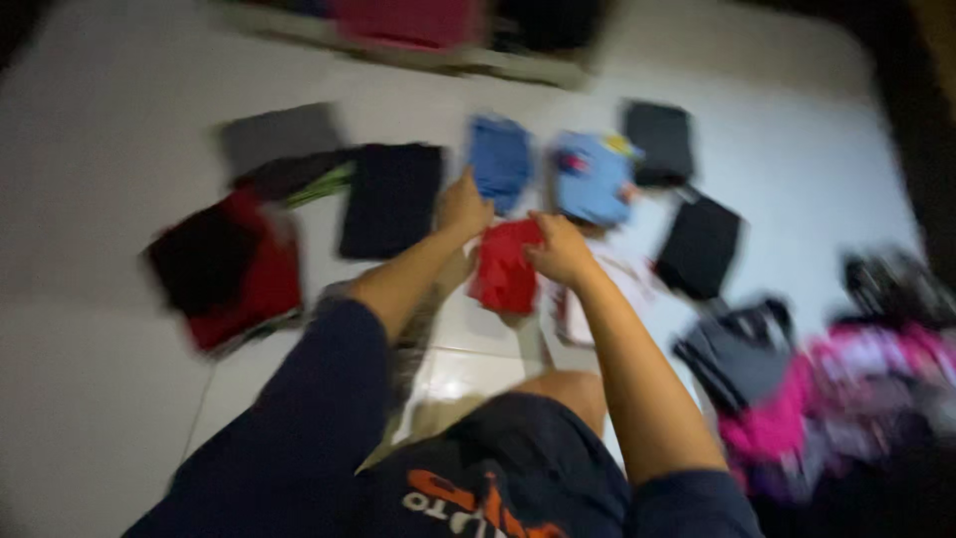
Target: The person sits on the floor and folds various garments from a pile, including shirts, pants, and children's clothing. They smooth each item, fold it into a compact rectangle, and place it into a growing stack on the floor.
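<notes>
Hands (464,206) (560,249) gripping red cloth (506,267), white floor (110,169)

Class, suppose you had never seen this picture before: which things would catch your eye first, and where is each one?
First, the red folded cloth at the centre, with the left hand at its upper left corner and the right hand on its right edge. Next, the blue folded garments just above on the pale tiled floor. Lastly, the loose pink and dark heap of clothes at lower right. The picture is blurred.

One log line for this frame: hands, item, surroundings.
left hand: on red cloth | right hand: on red cloth | around: folded clothes on white floor | view: blurred
</notes>
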